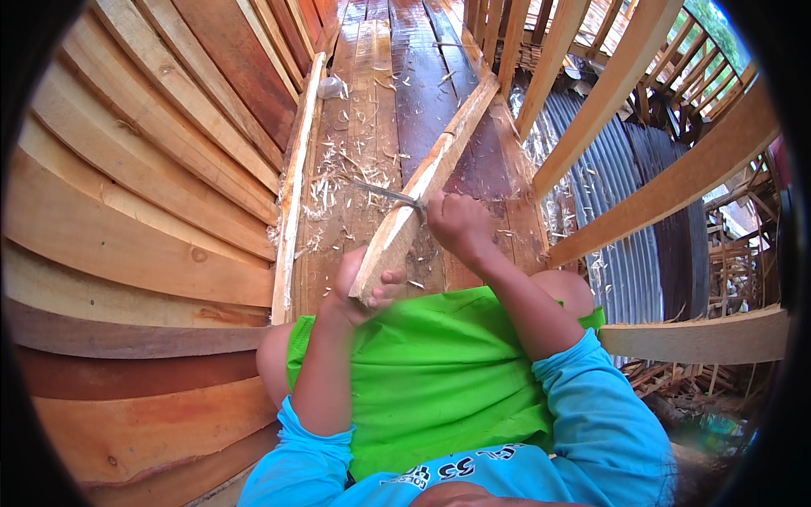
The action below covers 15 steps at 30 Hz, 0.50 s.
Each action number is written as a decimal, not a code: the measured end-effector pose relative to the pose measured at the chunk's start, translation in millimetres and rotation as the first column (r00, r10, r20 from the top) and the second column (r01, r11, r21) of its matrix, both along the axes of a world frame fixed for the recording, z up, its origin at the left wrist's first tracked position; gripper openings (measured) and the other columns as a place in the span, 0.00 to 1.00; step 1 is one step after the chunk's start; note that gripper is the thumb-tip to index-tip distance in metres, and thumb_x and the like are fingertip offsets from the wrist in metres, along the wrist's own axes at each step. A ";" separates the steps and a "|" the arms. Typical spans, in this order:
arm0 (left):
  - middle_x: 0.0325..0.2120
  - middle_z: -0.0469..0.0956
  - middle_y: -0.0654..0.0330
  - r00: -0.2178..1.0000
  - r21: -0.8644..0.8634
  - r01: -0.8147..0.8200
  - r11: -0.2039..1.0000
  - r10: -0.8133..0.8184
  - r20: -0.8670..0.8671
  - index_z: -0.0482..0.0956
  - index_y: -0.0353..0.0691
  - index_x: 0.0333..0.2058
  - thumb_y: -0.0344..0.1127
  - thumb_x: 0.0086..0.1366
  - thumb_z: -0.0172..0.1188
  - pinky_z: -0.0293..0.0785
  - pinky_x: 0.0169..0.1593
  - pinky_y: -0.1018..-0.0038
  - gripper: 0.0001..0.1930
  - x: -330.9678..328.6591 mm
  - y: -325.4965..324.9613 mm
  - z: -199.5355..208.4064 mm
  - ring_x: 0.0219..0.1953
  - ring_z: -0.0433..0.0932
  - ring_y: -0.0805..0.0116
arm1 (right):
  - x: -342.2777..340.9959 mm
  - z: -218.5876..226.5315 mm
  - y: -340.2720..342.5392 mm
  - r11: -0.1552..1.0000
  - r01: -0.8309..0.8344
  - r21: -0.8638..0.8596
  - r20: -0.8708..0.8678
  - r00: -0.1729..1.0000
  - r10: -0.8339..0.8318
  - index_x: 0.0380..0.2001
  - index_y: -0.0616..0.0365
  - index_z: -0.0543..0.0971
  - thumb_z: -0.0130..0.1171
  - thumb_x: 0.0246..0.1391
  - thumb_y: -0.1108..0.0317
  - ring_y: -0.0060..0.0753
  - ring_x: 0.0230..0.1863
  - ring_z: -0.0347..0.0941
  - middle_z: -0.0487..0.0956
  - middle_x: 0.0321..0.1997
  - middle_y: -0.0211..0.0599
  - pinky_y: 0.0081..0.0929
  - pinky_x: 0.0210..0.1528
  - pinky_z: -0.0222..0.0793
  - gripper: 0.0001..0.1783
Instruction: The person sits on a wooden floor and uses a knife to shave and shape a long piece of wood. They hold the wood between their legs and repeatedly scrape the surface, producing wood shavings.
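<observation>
A long squared wooden beam (439, 165) slants from my lap up to the railing at the far right, its top face partly shaved pale. My left hand (361, 283) is wrapped around the beam's near end from below, the fingers showing on its right side. In my right hand (460, 224) is the handle of a knife, closed in a fist just right of the beam. The knife's long metal blade (384, 193) lies across the beam and points left; the handle itself is mostly hidden by the fingers.
Wood shavings (325, 190) litter the plank floor (363, 110). A plank wall (169, 203) rises on the left, with a narrow pale strip (294, 194) along its foot. Wooden railing slats (617, 93) stand on the right, with corrugated metal roofing (604, 169) beyond and below.
</observation>
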State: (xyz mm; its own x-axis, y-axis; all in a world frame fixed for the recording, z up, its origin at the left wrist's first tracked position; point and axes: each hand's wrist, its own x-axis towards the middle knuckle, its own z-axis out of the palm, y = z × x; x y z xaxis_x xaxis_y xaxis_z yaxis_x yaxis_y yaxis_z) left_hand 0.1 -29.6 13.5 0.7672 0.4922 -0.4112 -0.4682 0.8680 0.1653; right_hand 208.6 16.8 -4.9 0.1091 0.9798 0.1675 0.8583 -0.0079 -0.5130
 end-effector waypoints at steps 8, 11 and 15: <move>0.21 0.65 0.61 0.997 0.040 -0.033 0.999 0.036 -0.062 0.66 0.34 0.53 0.46 0.72 0.36 0.62 0.12 0.80 0.23 6.7 -2.6 -4.1 0.15 0.65 0.74 | 5.1 -1.4 0.8 0.988 -0.095 0.122 0.039 0.995 0.091 0.12 0.61 0.79 0.43 0.58 0.57 0.57 0.18 0.76 0.76 0.14 0.53 0.51 0.27 0.73 0.28; 0.20 0.66 0.62 0.994 0.037 -0.032 0.999 0.035 -0.106 0.68 0.37 0.52 0.49 0.72 0.36 0.60 0.12 0.80 0.23 11.5 -1.1 -2.3 0.14 0.64 0.75 | 17.0 -10.3 26.4 0.998 0.055 0.037 0.010 0.998 -0.055 0.17 0.62 0.81 0.41 0.57 0.56 0.59 0.23 0.78 0.78 0.19 0.56 0.53 0.32 0.74 0.27; 0.19 0.66 0.62 0.985 0.115 0.011 0.993 0.008 -0.170 0.68 0.38 0.51 0.48 0.72 0.37 0.60 0.12 0.79 0.22 16.1 -1.6 1.5 0.14 0.64 0.74 | 31.6 -14.3 35.1 0.995 0.093 0.040 0.084 0.992 -0.096 0.23 0.62 0.82 0.38 0.59 0.55 0.60 0.28 0.79 0.80 0.23 0.57 0.54 0.37 0.74 0.28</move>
